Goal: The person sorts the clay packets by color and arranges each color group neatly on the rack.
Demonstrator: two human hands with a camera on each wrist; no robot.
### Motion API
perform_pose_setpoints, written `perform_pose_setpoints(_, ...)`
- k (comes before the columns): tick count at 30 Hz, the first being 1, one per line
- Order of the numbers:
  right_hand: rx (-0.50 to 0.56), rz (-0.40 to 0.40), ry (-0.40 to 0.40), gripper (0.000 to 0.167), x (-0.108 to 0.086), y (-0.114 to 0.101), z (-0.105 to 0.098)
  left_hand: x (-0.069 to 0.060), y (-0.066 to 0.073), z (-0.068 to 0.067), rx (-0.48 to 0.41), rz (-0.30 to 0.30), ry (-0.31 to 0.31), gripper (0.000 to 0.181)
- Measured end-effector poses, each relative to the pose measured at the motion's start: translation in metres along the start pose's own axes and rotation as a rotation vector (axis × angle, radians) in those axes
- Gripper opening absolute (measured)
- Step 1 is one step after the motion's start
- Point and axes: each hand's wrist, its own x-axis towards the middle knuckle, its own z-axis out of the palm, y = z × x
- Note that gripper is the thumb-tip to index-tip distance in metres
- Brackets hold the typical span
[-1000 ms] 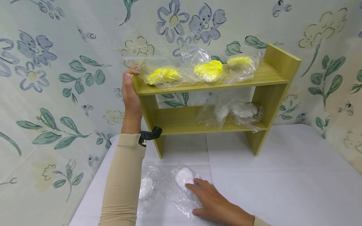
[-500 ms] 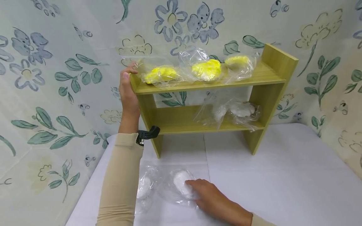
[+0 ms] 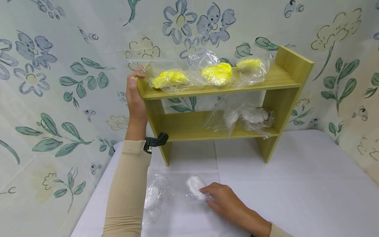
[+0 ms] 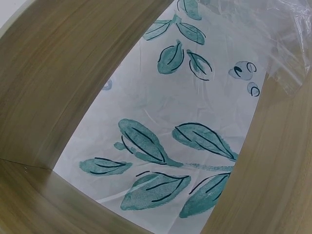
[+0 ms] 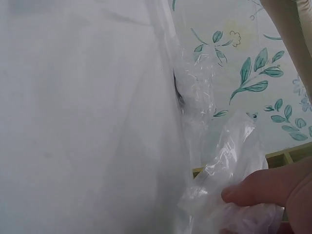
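Observation:
At the top of the left side panel of a wooden shelf [image 3: 260,86], my left hand [image 3: 137,95] grips the edge, with some fingers out of sight behind it. My right hand [image 3: 226,200] pinches a soft-looking white lump in a clear plastic bag [image 3: 195,187] low over the white tabletop. In the right wrist view the thumb [image 5: 253,190] presses on the crinkled bag [image 5: 219,170]; the other fingers are mostly hidden. A second bagged white lump [image 3: 152,197] lies to the left, partly behind the left sleeve. What exactly the lumps are, I cannot tell.
Several bagged yellow lumps [image 3: 217,74] sit along the top shelf board. Bagged white lumps [image 3: 255,115] occupy the right end of the middle board. White cloth [image 3: 311,184] covers the table, and flowered fabric [image 3: 59,131] hangs behind the shelf.
My right hand has closed its thumb and fingers on the bagged white lump and drawn its loose plastic in, shifting it slightly right. The left hand stays on the shelf.

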Motion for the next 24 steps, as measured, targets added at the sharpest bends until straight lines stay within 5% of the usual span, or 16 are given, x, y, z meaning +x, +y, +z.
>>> perform_pose_setpoints(11,0.082,0.028,0.092,0.039,0.006,0.000,-0.027,-0.002,0.002,0.001,0.007,0.007,0.008,0.026)
perform_pose_setpoints(24,0.013,-0.077,0.273,0.049,0.020,-0.016,-0.071,-0.001,0.002,-0.001,0.019,0.006,-0.005,0.026)
